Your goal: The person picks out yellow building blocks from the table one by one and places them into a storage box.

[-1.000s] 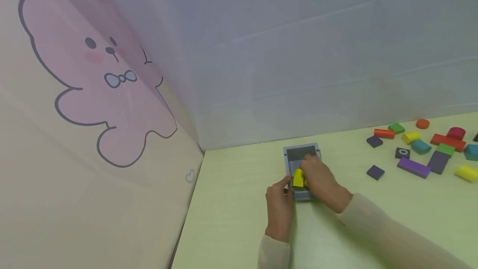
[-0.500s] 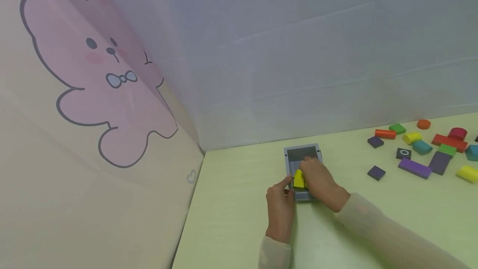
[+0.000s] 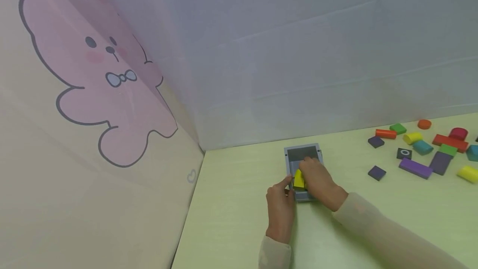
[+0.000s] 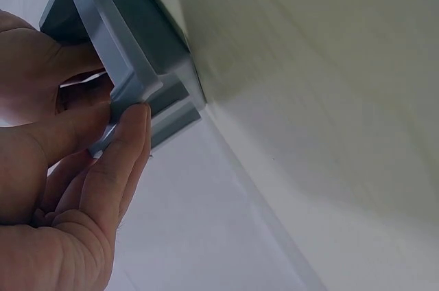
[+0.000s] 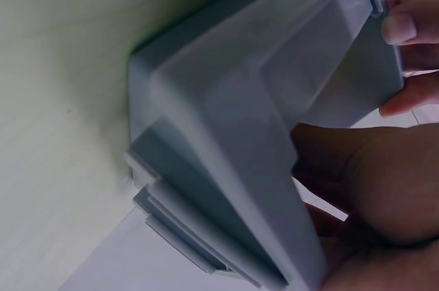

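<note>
A small grey plastic box [image 3: 303,198], open at the top, stands on the table. My left hand [image 3: 280,211] pinches its left rim; in the left wrist view the thumb is inside and the fingers [image 4: 113,167] are outside the wall. My right hand [image 3: 319,182] reaches down into the box with bent fingers. Beside it, inside the box, are a yellow block [image 3: 299,180] and a sliver of more yellow. The right fingertips are hidden, so whether they grip a block cannot be told. In the right wrist view the box wall [image 5: 219,119] covers the inside.
Several coloured blocks lie to the right, among them a dark square tile [image 3: 377,173], a purple bar [image 3: 415,168], a red bar [image 3: 449,143] and a yellow cylinder [image 3: 468,174]. A pale curtain [image 3: 298,61] stands behind the table; a rabbit-print sheet [image 3: 112,107] is on the left.
Both hands stay at the box in almost the same pose. The right wrist and sleeve have shifted slightly left.
</note>
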Action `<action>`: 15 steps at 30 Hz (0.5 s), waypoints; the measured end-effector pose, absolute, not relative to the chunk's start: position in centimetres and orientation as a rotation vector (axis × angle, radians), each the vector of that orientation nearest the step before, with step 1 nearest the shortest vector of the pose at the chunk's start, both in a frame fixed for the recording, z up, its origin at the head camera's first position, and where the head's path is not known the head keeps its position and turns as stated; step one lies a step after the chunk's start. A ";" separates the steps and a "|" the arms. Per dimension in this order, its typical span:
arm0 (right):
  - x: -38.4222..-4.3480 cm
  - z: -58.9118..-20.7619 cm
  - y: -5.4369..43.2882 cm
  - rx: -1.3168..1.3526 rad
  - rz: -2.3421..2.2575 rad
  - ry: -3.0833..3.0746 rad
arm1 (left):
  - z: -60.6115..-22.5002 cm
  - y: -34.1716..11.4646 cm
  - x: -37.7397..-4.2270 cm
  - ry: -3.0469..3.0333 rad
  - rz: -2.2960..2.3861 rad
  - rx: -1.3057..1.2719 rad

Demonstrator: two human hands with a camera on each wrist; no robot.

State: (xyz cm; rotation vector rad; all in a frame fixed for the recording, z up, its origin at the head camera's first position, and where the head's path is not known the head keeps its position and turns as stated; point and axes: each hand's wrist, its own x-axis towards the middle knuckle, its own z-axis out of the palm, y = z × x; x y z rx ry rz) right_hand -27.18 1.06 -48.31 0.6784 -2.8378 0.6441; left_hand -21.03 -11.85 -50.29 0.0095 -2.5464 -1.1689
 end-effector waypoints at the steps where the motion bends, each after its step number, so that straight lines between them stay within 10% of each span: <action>1: -27.2 -48.4 1.1 0.678 0.640 -2.834 | -50.3 -11.9 -21.0 -2.546 -1.171 0.008; 15: -27.4 -48.9 0.7 0.674 0.580 -2.840 | -50.4 -11.8 -21.0 -2.543 -1.175 0.001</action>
